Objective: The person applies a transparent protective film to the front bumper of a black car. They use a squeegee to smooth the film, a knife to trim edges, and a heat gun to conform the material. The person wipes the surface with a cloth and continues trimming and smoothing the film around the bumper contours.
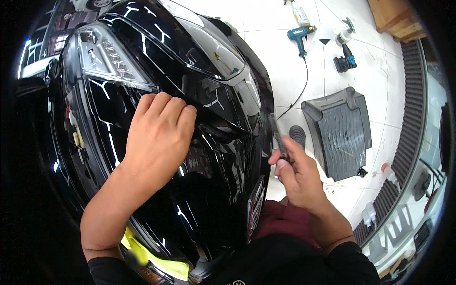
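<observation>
The glossy black front of a car (204, 199) takes up the left and middle of the view, with a clear headlight (111, 57) at its upper left. Below that headlight, my left hand (161, 123) rests on the black panel edge with its fingers curled under. Whatever those fingers pinch is hidden behind the knuckles. On the other side of the bumper, my right hand (299, 175) grips a slim, dark, knife-like tool (280, 142) between thumb and fingers. Its thin end points up and away, close beside the bumper's edge; I cannot tell whether they touch.
On the white tiled floor lie a teal corded heat gun (298, 40), a cordless power tool (346, 61), a spray bottle (346, 35) and a black ribbed floor mat (339, 133). A yellow cloth (166, 268) hangs by my left arm. Wooden furniture (396, 19) stands far right.
</observation>
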`<control>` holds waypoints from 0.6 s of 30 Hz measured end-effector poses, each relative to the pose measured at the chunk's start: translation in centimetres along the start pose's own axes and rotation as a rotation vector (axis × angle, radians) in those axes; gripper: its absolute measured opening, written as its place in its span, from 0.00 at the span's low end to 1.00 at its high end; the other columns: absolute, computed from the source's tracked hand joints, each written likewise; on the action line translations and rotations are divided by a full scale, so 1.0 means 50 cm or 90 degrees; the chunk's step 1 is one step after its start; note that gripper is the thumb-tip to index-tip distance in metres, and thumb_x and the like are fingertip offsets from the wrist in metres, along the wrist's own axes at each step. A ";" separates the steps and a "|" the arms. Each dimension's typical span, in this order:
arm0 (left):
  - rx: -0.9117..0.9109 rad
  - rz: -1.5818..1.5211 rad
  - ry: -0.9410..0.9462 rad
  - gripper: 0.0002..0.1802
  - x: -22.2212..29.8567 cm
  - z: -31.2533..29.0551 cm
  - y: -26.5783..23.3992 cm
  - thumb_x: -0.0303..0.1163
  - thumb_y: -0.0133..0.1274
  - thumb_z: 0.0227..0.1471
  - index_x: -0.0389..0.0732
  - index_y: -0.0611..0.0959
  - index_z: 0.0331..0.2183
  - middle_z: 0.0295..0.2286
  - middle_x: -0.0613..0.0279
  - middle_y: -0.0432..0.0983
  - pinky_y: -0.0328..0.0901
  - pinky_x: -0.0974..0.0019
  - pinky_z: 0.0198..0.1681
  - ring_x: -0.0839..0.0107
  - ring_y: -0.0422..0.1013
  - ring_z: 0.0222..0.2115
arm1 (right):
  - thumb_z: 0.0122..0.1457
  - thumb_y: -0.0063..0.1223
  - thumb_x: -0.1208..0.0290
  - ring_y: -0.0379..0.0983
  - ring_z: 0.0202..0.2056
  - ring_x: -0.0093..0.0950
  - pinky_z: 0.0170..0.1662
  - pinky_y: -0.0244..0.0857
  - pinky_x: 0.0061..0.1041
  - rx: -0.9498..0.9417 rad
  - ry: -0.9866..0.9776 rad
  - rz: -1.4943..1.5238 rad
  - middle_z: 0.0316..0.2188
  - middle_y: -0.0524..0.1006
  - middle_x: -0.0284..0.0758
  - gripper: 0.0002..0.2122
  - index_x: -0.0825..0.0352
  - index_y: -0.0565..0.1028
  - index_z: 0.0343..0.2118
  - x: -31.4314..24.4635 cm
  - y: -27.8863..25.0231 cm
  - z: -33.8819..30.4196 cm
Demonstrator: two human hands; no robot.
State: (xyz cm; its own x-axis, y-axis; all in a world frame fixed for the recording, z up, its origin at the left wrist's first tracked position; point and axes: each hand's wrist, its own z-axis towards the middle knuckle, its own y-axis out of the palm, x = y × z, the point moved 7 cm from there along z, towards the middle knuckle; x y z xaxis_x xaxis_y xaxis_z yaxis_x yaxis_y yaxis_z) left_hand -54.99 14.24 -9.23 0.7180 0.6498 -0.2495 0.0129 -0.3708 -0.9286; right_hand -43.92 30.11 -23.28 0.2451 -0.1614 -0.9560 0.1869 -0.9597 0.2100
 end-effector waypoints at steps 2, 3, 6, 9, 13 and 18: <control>-0.009 -0.041 -0.013 0.12 -0.007 0.007 0.002 0.22 0.57 0.44 0.36 0.79 0.35 0.30 0.58 0.74 0.63 0.59 0.43 0.62 0.70 0.34 | 0.61 0.44 0.83 0.73 0.29 0.24 0.35 0.68 0.23 -0.018 -0.015 -0.023 0.35 0.76 0.38 0.25 0.70 0.61 0.63 -0.017 0.019 0.010; -0.017 -0.052 -0.016 0.12 -0.009 0.011 0.002 0.22 0.56 0.43 0.36 0.78 0.36 0.29 0.58 0.73 0.63 0.59 0.44 0.62 0.70 0.34 | 0.61 0.44 0.83 0.73 0.29 0.25 0.35 0.68 0.23 -0.026 -0.022 -0.021 0.35 0.76 0.38 0.25 0.70 0.61 0.63 -0.024 0.030 0.016; -0.018 -0.083 -0.015 0.15 -0.011 0.009 -0.001 0.20 0.57 0.40 0.35 0.79 0.36 0.30 0.57 0.73 0.62 0.57 0.47 0.61 0.70 0.35 | 0.60 0.45 0.83 0.74 0.30 0.27 0.35 0.68 0.24 -0.035 -0.028 -0.013 0.37 0.76 0.39 0.25 0.70 0.62 0.62 -0.037 0.036 0.019; -0.022 -0.105 -0.013 0.15 -0.013 -0.001 -0.010 0.19 0.58 0.38 0.36 0.80 0.34 0.31 0.58 0.72 0.62 0.54 0.49 0.60 0.70 0.36 | 0.59 0.45 0.84 0.74 0.29 0.28 0.35 0.68 0.24 -0.026 0.004 0.031 0.37 0.76 0.40 0.25 0.70 0.63 0.61 -0.022 0.025 0.005; -0.058 -0.135 -0.011 0.14 -0.018 -0.005 -0.013 0.18 0.59 0.36 0.39 0.81 0.32 0.33 0.59 0.72 0.62 0.53 0.50 0.60 0.70 0.39 | 0.58 0.46 0.85 0.74 0.30 0.30 0.34 0.69 0.26 -0.066 -0.042 -0.065 0.35 0.75 0.42 0.24 0.70 0.65 0.60 -0.017 0.010 0.010; -0.109 -0.183 -0.037 0.14 -0.024 0.000 -0.015 0.18 0.59 0.36 0.41 0.81 0.31 0.35 0.59 0.73 0.62 0.54 0.48 0.59 0.70 0.42 | 0.57 0.48 0.87 0.74 0.30 0.35 0.34 0.70 0.27 -0.101 -0.109 -0.072 0.33 0.74 0.44 0.24 0.73 0.67 0.58 -0.018 0.018 0.011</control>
State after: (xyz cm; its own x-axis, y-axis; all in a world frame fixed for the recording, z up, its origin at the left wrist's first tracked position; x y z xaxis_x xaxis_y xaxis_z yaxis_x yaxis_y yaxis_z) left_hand -55.90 13.74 -8.24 0.6275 0.7786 -0.0046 0.3284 -0.2700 -0.9051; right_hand -44.51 29.27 -22.32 0.0526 -0.1047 -0.9931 0.3534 -0.9282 0.1166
